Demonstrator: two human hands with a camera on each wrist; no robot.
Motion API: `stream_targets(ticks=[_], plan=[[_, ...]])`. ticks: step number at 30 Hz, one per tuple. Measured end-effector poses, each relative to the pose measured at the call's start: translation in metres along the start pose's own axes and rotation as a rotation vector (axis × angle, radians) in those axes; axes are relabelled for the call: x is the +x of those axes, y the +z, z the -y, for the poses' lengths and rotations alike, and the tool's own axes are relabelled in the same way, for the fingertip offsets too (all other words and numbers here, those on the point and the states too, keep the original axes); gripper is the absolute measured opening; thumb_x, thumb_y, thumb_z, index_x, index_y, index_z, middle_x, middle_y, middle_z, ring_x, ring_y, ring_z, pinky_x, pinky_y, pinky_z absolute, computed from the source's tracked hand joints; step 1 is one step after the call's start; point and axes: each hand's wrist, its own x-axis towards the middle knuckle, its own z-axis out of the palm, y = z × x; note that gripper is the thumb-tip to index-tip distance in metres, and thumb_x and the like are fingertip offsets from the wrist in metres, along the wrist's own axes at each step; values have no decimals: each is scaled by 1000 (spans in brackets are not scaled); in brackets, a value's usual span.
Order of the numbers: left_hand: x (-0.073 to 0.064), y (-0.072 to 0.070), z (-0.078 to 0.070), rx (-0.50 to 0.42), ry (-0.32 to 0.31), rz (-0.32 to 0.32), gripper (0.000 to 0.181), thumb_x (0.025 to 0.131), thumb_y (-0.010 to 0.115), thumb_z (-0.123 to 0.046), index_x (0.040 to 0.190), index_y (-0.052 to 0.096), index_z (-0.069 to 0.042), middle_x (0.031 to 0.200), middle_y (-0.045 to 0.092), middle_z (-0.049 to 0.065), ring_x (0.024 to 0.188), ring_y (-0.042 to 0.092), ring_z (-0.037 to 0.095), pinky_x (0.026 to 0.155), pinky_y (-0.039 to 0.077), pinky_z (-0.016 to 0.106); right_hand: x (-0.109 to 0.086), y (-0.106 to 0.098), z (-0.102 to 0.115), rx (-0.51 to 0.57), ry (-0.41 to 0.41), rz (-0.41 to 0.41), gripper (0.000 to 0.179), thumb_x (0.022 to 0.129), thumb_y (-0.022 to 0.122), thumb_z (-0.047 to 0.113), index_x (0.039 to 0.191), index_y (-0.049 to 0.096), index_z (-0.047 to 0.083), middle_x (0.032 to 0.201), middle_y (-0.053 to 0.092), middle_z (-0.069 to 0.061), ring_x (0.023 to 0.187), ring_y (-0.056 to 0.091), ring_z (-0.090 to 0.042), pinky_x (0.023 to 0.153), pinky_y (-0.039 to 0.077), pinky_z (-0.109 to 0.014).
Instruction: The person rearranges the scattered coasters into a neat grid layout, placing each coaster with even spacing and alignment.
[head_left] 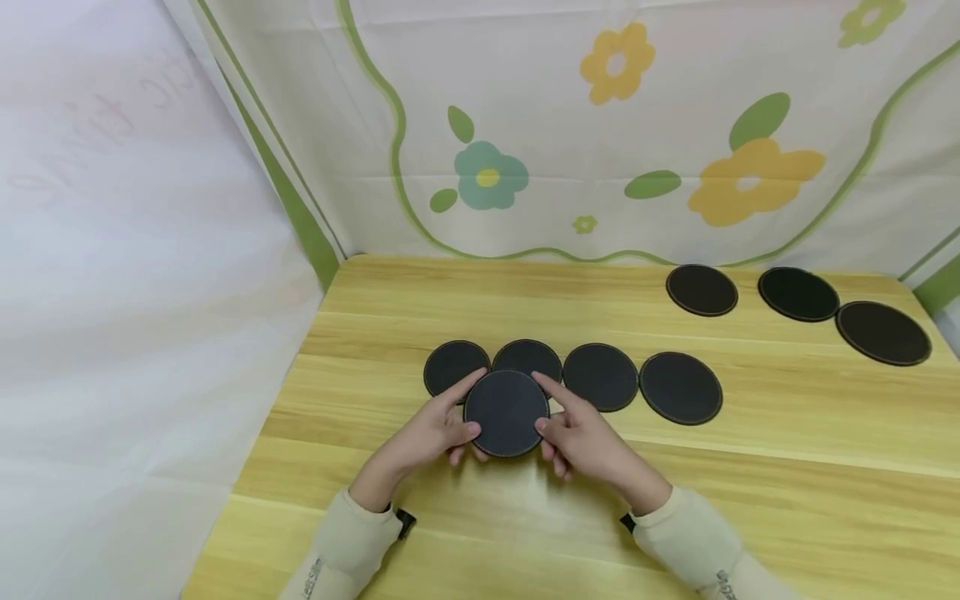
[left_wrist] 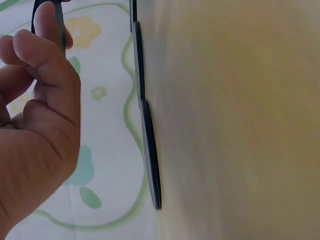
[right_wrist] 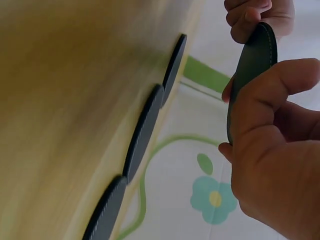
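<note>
Between both hands a round black coaster (head_left: 507, 414) with a stitched edge is held up above the table, its flat face toward the head camera. My left hand (head_left: 431, 433) pinches its left edge, thumb on the face. On the opposite edge my right hand (head_left: 588, 437) grips it the same way. The right wrist view shows the held coaster (right_wrist: 252, 65) nearly edge-on. Just behind it, a row of similar coasters lies flat: one at the left (head_left: 454, 367), one partly covered by the held coaster (head_left: 527, 357), then two more (head_left: 600, 377) to the right.
Three more black coasters lie at the back right of the wooden table (head_left: 337, 400): one by the back edge (head_left: 702, 290), a second (head_left: 798, 293), and a third (head_left: 883, 333) touching it. A white flowered cloth (head_left: 555, 125) hangs behind; white fabric (head_left: 135, 333) hangs at the left.
</note>
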Motion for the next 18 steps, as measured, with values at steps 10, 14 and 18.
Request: stream_targets(ticks=[10, 14, 18], plan=[[-30, -9, 8, 78, -158, -55, 77, 101, 56, 3, 164, 14, -12, 72, 71, 21, 41, 55, 16, 47, 50, 28, 13, 35, -12, -28, 62, 97, 68, 104, 47, -2, 162, 11, 5, 65, 58, -10, 43, 53, -15, 42, 51, -35], [-40, -11, 10, 95, -210, -65, 76, 101, 57, 1, 163, 16, -11, 68, 69, 21, 42, 54, 15, 46, 50, 27, 17, 45, -14, -39, 78, 134, 70, 103, 47, -3, 162, 9, 2, 65, 58, -11, 43, 54, -16, 41, 51, -36], [-48, -13, 13, 125, -265, -82, 74, 101, 57, 1, 163, 17, -10, 64, 65, 18, 44, 54, 15, 46, 50, 27, 21, 53, -17, -84, 126, 195, 74, 103, 50, -1, 162, 6, 1, 65, 60, -12, 42, 55, -15, 43, 52, -35]])
